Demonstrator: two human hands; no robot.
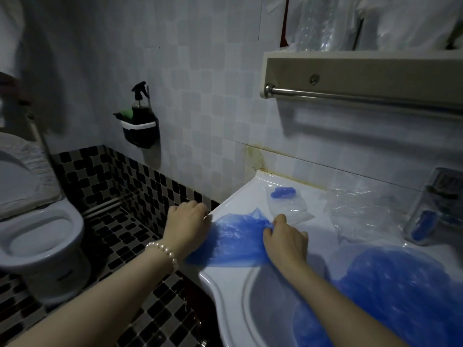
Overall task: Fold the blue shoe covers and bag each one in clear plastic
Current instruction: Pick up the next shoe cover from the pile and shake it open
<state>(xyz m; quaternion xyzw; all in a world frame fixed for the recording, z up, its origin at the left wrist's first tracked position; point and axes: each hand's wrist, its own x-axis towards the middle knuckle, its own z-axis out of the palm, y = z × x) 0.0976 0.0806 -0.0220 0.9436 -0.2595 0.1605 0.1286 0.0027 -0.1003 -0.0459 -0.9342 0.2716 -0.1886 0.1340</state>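
Observation:
A blue shoe cover (pixel 235 240) lies spread on the left ledge of the white sink (pixel 225 284). My left hand (pixel 186 221), with a pearl bracelet on the wrist, grips its left edge with curled fingers. My right hand (pixel 284 237) pinches the cover's right end. Behind them lies a clear plastic bag (pixel 288 201) holding a folded blue cover (pixel 283 192). More loose clear bags (pixel 360 214) lie to the right. A heap of blue shoe covers (pixel 390 291) fills the sink basin.
A faucet (pixel 436 204) stands at the right, with a blue item reflected low on it. A shelf with a metal towel bar (pixel 363 95) hangs above. A toilet (pixel 37 231) is at the left, and a wall holder with a spray bottle (pixel 140 121).

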